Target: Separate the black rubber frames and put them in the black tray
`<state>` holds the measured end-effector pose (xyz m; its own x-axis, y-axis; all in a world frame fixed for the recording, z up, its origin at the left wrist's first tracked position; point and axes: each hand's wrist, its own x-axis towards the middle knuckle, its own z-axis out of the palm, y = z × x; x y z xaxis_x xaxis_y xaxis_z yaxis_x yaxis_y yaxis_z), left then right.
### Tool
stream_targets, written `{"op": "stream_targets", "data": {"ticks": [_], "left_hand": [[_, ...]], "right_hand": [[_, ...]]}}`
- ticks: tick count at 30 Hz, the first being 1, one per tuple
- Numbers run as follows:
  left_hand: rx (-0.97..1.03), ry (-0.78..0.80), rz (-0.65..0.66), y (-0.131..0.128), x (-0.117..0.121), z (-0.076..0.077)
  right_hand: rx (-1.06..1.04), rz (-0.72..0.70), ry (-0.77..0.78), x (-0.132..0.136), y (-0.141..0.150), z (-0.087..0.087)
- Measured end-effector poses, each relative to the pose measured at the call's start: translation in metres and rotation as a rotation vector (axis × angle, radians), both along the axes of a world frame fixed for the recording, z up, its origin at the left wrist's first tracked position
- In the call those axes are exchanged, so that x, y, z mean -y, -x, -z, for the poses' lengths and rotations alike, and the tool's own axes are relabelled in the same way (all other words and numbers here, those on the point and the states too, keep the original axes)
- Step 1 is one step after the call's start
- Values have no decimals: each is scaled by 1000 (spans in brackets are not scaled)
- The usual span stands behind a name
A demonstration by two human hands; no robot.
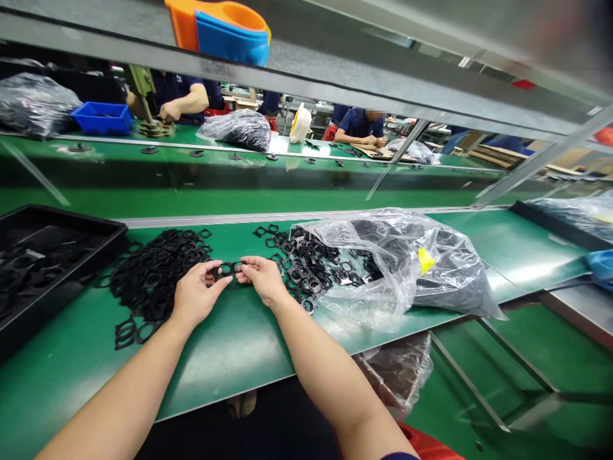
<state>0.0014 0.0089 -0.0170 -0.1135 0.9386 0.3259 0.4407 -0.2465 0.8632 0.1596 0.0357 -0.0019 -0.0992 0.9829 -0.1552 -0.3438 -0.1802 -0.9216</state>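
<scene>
My left hand (197, 294) and my right hand (261, 276) meet over the green table (239, 345), each pinching one end of a small black ring-shaped part (228, 268). To the left of my left hand lies a heap of black flat parts (153, 275). To the right of my right hand a second pile of black parts (311, 265) spills from an open clear plastic bag (397, 262).
A black tray (52, 255) with more black parts sits at the far left. Beyond a green conveyor (239, 172), other people work at the far table beside a blue bin (101, 118) and bagged parts (237, 128). An orange and blue object (225, 29) sits on the overhead shelf.
</scene>
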Motion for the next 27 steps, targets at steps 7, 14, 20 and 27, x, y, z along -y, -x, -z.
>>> {"op": "stream_targets", "data": {"ticks": [7, 14, 20, 27], "left_hand": [[-171, -192, -34, 0, 4, -10], [-271, -224, 6, 4, 2, -9], [-263, -168, 32, 6, -1, -6], [-328, -256, 39, 7, -1, -5]], "right_hand": [[86, 14, -10, 1, -1, 0], [10, -103, 3, 3, -2, -1], [2, -165, -30, 3, -3, -3], [32, -135, -48, 4, -4, -5]]}}
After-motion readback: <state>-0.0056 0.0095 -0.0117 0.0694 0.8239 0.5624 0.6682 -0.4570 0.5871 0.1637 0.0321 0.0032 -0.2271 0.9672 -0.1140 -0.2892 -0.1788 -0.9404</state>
